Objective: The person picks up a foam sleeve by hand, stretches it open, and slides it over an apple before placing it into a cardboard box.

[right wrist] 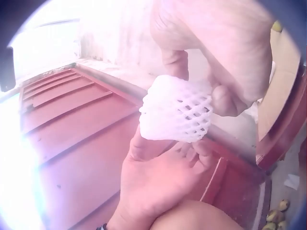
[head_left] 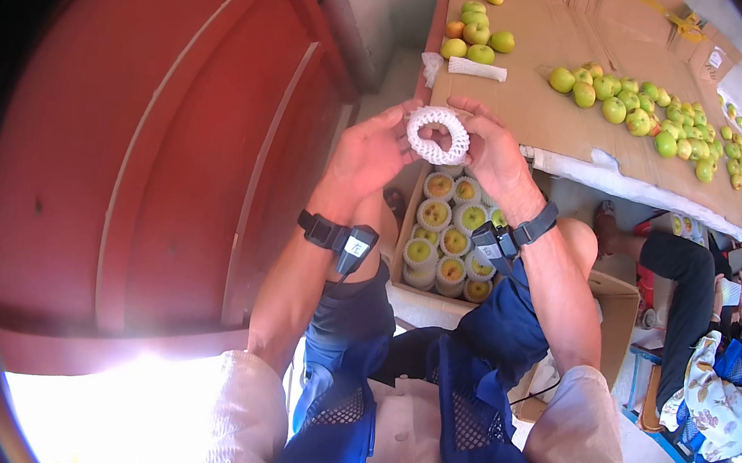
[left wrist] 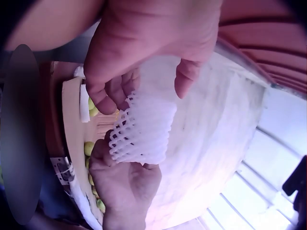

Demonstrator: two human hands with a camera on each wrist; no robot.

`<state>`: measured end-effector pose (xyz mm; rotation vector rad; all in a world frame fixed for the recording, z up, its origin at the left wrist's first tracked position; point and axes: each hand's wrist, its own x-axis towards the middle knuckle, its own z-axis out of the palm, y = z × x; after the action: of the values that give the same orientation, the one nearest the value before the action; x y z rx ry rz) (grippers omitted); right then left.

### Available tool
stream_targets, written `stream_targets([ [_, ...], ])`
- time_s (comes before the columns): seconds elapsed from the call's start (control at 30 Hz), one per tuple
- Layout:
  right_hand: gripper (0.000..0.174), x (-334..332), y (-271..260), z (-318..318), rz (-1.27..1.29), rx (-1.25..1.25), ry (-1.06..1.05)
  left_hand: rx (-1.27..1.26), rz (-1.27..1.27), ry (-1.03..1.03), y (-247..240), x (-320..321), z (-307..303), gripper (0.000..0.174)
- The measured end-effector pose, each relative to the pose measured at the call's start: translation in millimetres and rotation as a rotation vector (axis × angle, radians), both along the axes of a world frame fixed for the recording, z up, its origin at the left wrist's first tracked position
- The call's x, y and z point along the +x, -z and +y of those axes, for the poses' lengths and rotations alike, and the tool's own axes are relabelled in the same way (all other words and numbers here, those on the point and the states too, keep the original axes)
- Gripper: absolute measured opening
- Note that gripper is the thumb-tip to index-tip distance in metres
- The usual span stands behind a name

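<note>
A white foam net sleeve (head_left: 438,134), rolled into a ring, is held up between both hands above a cardboard box (head_left: 405,234) of net-wrapped fruit. My left hand (head_left: 376,150) grips its left side with thumb and fingers. My right hand (head_left: 489,147) grips its right side, fingers curled over the top. In the left wrist view the net sleeve (left wrist: 144,129) sits between the left hand (left wrist: 144,43) above and the right hand (left wrist: 124,187) below. In the right wrist view the net sleeve (right wrist: 176,110) lies between the right hand (right wrist: 225,52) and the left hand (right wrist: 158,177).
A cardboard-covered table (head_left: 564,45) holds several green apples (head_left: 629,109), with a spare net sleeve (head_left: 478,69) near a smaller pile of fruit (head_left: 476,38). A red door (head_left: 156,169) fills the left. Another person (head_left: 700,304) sits at the right.
</note>
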<state>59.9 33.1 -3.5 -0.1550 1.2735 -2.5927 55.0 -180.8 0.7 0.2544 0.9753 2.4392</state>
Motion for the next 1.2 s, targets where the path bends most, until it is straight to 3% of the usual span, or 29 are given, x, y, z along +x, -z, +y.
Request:
stream_targets([
  [0.23,0.047,-12.3,-14.4,12.8,0.047,-0.002,-0.039,0.068,-0.138,0.167,1.6,-0.5,21.9,0.039],
  [0.43,0.041,-26.0,-15.7,31.3,0.092,-0.054,-0.106,0.038,-0.161,0.173,-13.4,-8.7,41.6,0.041],
  [0.53,0.038,-26.5,-22.1,38.9,0.046,-0.004,-0.075,0.022,-0.070,0.122,-28.6,-17.1,54.7,0.040],
  [0.63,0.038,-30.6,-26.8,35.3,0.003,0.065,0.039,0.079,0.069,0.230,-26.1,-51.7,53.6,0.040],
  [0.7,0.034,-47.2,-6.8,50.7,0.064,0.134,0.012,0.061,0.073,0.217,-28.7,-73.4,53.2,0.040],
  [0.77,0.035,-51.1,-2.3,59.8,0.029,0.303,0.079,0.086,0.025,-0.069,-44.7,-83.9,59.0,0.039],
  [0.93,0.039,-68.6,14.1,86.4,-0.002,0.532,0.174,0.202,-0.053,-0.272,-46.4,-117.0,51.1,0.037],
  [1.2,0.039,-120.9,23.6,96.2,0.024,0.916,0.331,0.295,-0.084,-0.390,-41.3,-128.6,36.2,0.036],
])
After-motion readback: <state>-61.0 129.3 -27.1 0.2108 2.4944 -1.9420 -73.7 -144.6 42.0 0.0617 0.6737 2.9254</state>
